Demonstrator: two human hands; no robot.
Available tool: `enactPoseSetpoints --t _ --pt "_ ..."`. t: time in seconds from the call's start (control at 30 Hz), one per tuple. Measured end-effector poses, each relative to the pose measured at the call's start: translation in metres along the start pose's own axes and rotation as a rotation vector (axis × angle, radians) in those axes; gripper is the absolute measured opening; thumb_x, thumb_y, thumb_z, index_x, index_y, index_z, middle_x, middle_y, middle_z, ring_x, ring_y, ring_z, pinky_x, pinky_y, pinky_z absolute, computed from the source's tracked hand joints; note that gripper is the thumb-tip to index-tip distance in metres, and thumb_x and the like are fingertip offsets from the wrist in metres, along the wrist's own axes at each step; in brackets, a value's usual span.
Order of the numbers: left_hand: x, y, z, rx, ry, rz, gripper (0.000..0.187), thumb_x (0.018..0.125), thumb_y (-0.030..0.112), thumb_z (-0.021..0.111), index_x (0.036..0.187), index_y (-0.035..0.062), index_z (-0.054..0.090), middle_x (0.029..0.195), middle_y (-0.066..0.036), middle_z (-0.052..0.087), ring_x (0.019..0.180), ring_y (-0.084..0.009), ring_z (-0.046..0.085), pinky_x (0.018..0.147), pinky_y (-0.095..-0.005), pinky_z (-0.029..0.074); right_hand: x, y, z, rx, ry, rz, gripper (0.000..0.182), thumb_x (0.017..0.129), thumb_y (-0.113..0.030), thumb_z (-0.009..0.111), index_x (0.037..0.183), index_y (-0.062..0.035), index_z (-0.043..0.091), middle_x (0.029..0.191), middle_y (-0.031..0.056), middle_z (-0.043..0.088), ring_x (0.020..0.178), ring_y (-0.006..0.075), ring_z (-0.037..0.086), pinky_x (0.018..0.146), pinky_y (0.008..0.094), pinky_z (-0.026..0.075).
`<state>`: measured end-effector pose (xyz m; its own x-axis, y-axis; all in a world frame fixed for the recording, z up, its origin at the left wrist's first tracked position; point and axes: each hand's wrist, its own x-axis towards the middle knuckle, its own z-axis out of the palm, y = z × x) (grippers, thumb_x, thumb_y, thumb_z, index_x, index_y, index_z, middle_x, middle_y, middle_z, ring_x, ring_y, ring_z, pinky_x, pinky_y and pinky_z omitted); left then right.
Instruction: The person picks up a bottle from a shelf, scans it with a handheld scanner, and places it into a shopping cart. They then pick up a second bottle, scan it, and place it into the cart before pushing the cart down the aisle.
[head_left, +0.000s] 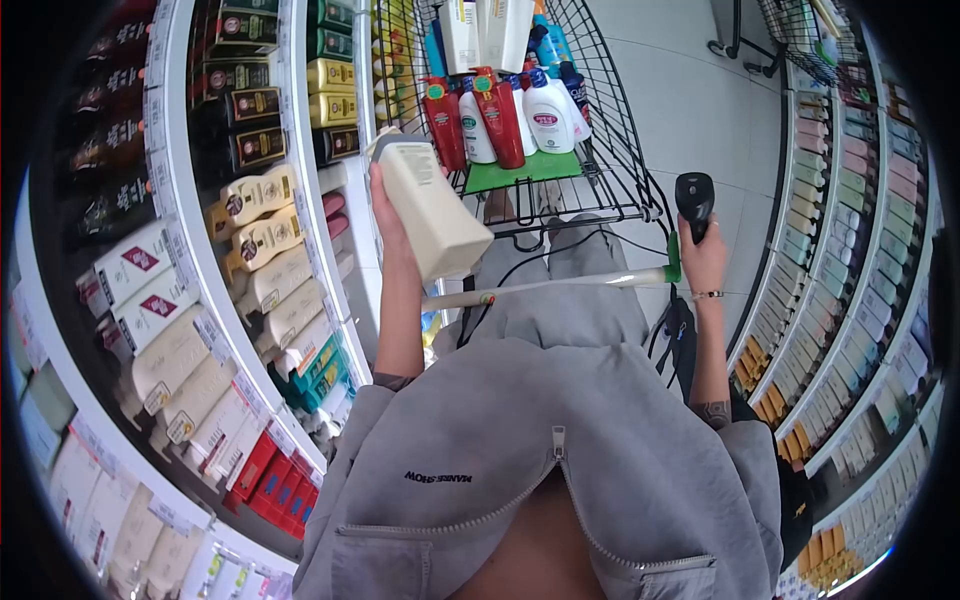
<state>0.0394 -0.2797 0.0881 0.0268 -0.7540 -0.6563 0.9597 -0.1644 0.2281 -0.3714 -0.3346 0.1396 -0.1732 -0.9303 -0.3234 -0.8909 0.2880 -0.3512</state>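
My left hand point(386, 205) is closed around a large cream bottle point(432, 215) with a grey end, tilted in front of the left shelves. Its label faces away, too small to read. In my right hand point(705, 262) is a black handheld barcode scanner point(694, 198), held upright just right of the cart's handle bar point(570, 287). Beyond the handle stands a black wire shopping cart point(612, 120). Red bottles point(497, 118), white bottles point(548, 112) and large cream-white bottles point(503, 32) stand inside it, by a green panel point(522, 172).
Shelves on the left hold cream bottles point(272, 238), dark boxes point(255, 104) and red packs point(272, 485). More stocked shelves point(840, 250) line the right side. Another cart point(815, 40) stands at the upper right on the tiled floor point(680, 90). A dark cable point(600, 232) runs near the handle.
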Motion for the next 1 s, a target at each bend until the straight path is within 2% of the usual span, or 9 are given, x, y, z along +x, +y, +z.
enactPoseSetpoints --t 0.07,0.17,0.2,0.23,0.33,0.43,0.57,0.7,1.0 --pt "0.026 0.004 0.002 0.241 0.166 0.075 0.057 0.088 0.054 0.048 0.116 0.0046 0.051 0.094 -0.012 0.063 0.083 -0.0250 0.065 0.073 -0.0402 0.055 0.000 0.010 0.016 -0.043 0.060 0.018 0.036 0.083 -0.028 0.064 0.103 -0.0006 0.054 0.079 0.0224 0.063 0.075 0.0403 0.061 0.065 0.0433 0.048" --pt "0.076 0.004 -0.028 0.379 0.146 0.104 0.051 0.088 0.044 0.056 0.120 0.0056 0.046 0.100 -0.010 0.061 0.088 -0.0230 0.063 0.077 -0.0383 0.054 0.001 0.036 0.044 -0.017 0.138 -0.042 0.036 0.082 -0.026 0.064 0.105 0.0003 0.053 0.083 0.0228 0.062 0.077 0.0407 0.060 0.066 0.0438 0.047" --pt "0.088 0.006 -0.026 0.398 0.206 0.135 0.060 0.082 0.036 0.067 0.126 0.0051 0.038 0.109 -0.011 0.056 0.094 -0.0227 0.061 0.080 -0.0361 0.053 0.000 0.032 0.048 -0.001 0.154 -0.033 0.036 0.082 -0.023 0.064 0.106 0.0011 0.052 0.087 0.0225 0.060 0.079 0.0405 0.059 0.067 0.0438 0.047" --pt "0.096 0.006 -0.025 0.406 0.201 0.129 0.060 0.082 0.036 0.067 0.126 0.0051 0.038 0.109 -0.011 0.056 0.094 -0.0227 0.061 0.080 -0.0361 0.053 -0.003 0.029 0.050 0.002 0.159 -0.024 0.036 0.082 -0.023 0.064 0.106 0.0011 0.052 0.087 0.0225 0.060 0.079 0.0405 0.059 0.067 0.0438 0.047" --pt "0.127 0.007 -0.015 0.790 0.491 0.329 0.083 0.069 0.038 0.080 0.128 0.0041 0.034 0.118 -0.018 0.048 0.103 -0.0263 0.055 0.085 -0.0360 0.048 -0.004 0.020 0.058 0.021 0.258 0.004 0.034 0.083 -0.023 0.063 0.103 0.0010 0.052 0.083 0.0235 0.061 0.075 0.0427 0.059 0.063 0.0432 0.046" --pt "0.158 0.019 0.002 1.073 0.477 0.510 0.084 0.066 0.041 0.081 0.127 0.0056 0.036 0.120 -0.019 0.048 0.107 -0.0288 0.052 0.091 -0.0380 0.043 -0.003 0.020 0.063 -0.062 0.346 0.000 0.035 0.083 -0.023 0.061 0.108 -0.0007 0.052 0.090 0.0221 0.061 0.076 0.0414 0.059 0.064 0.0445 0.046" --pt "0.194 0.024 0.037 1.294 0.481 0.616 0.083 0.064 0.044 0.081 0.124 0.0072 0.039 0.121 -0.020 0.049 0.108 -0.0317 0.051 0.094 -0.0395 0.039 -0.005 0.017 0.059 -0.060 0.241 0.124 0.036 0.082 -0.019 0.061 0.111 -0.0017 0.051 0.097 0.0171 0.059 0.083 0.0361 0.059 0.069 0.0428 0.047" --pt "0.223 0.006 0.094 1.349 0.503 0.625 0.086 0.062 0.049 0.080 0.123 0.0078 0.038 0.119 -0.020 0.051 0.108 -0.0333 0.053 0.094 -0.0406 0.039 -0.010 0.019 0.053 -0.125 0.235 -0.015 0.036 0.079 -0.017 0.063 0.110 -0.0014 0.052 0.094 0.0164 0.058 0.081 0.0356 0.059 0.068 0.0428 0.047" --pt "0.336 -0.055 0.140 1.394 0.345 0.751 0.087 0.060 0.048 0.079 0.124 0.0070 0.036 0.111 -0.022 0.057 0.103 -0.0372 0.056 0.093 -0.0429 0.041 -0.003 0.011 0.051 -0.166 0.264 -0.043 0.039 0.075 -0.015 0.067 0.108 0.0000 0.052 0.085 0.0140 0.055 0.074 0.0325 0.057 0.063 0.0405 0.047"
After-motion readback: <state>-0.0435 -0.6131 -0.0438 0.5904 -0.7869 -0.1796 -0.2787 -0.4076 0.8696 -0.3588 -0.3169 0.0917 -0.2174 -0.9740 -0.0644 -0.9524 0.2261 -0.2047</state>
